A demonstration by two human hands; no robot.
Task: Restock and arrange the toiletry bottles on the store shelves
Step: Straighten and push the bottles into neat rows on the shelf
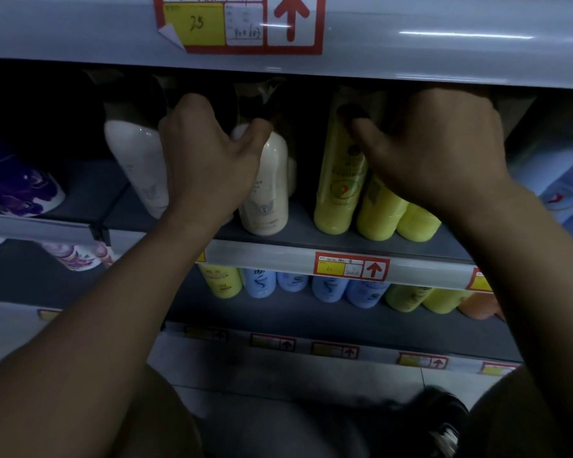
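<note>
On the middle shelf (298,234) stand white bottles and yellow bottles. My left hand (209,160) is closed around the top of a cream-white bottle (267,196); another white bottle (136,160) leans to its left. My right hand (434,147) grips the top of a yellow bottle (377,209), with the thumb against a taller yellow bottle (338,180). A third yellow bottle (415,223) stands at the right. The bottle caps are hidden in the dark under the upper shelf.
The upper shelf edge (411,38) with a red price tag (239,24) hangs just above my hands. Purple floral bottles (20,190) sit at the left. The lower shelf holds yellow, blue (328,289) and orange bottles. My knees and a dark shoe (444,421) are below.
</note>
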